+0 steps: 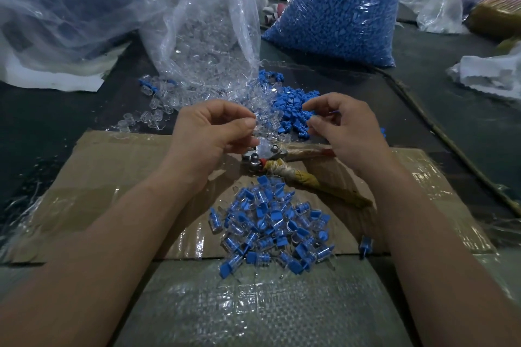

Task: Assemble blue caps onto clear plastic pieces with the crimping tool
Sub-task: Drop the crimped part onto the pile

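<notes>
My left hand [210,128] pinches a clear plastic piece [258,120] between thumb and forefinger, just above the crimping tool. My right hand [345,128] hovers beside it with curled fingers; a sliver of blue shows inside them at its far side, so what it holds is hidden. The crimping tool [265,153] lies on the cardboard between the hands, its metal head to the left and its wrapped handles running right and toward me. Loose blue caps [290,110] and loose clear pieces [158,113] lie just beyond the hands. A heap of assembled blue-and-clear pieces [270,225] sits nearer to me.
A taped cardboard sheet [112,172] covers the dark table. Behind stand an open bag of clear pieces [203,34], a full bag of blue caps [338,8] and a big crumpled plastic bag [70,8] at left. One assembled piece [365,245] lies apart by my right forearm.
</notes>
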`<action>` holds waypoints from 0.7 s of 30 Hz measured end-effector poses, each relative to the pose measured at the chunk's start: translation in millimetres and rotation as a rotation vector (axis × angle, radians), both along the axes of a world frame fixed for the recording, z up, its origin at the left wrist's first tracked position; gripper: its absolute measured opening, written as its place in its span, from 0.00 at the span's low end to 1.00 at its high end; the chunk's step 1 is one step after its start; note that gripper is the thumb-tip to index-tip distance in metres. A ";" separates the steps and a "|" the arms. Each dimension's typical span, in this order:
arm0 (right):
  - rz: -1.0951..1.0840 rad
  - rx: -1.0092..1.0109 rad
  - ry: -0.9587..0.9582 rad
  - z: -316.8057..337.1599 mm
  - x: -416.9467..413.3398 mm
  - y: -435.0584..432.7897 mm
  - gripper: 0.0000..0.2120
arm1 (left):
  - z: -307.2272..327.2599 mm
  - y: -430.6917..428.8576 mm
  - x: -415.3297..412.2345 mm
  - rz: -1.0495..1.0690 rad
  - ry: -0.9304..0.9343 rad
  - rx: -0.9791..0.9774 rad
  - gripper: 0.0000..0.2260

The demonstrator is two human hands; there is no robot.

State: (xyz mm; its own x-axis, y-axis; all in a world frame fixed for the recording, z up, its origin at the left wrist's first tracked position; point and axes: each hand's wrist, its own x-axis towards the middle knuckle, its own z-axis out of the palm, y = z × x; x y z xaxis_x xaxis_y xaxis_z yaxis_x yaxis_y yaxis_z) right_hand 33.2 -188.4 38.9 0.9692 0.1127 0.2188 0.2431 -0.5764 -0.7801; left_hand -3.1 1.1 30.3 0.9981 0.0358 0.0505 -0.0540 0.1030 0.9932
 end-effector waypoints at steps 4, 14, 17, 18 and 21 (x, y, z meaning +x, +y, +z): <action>0.068 0.055 -0.034 5.8 -10.7 6.4 0.17 | -1.6 -1.5 0.2 -0.013 0.002 -0.008 0.05; 0.175 0.185 -0.042 4.6 -24.7 25.8 0.10 | -6.2 -2.8 2.1 0.025 -0.041 0.065 0.07; 0.184 0.126 -0.056 3.8 -25.1 28.9 0.12 | -7.1 -3.2 2.4 0.019 -0.061 0.091 0.07; 0.184 0.126 -0.055 3.7 -25.4 29.5 0.12 | -7.4 -3.3 2.4 0.016 -0.068 0.100 0.07; 0.165 0.125 -0.070 3.5 -26.4 29.9 0.10 | -7.6 -3.8 1.5 0.011 -0.090 0.143 0.07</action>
State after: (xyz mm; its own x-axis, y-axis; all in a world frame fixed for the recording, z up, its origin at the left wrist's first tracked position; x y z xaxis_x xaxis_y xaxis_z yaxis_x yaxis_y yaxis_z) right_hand 6.8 -158.5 42.4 0.9218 0.2362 0.3075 0.3825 -0.4239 -0.8210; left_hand -1.6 -2.7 22.7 0.9889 0.0331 0.1448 -0.1435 -0.0399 0.9888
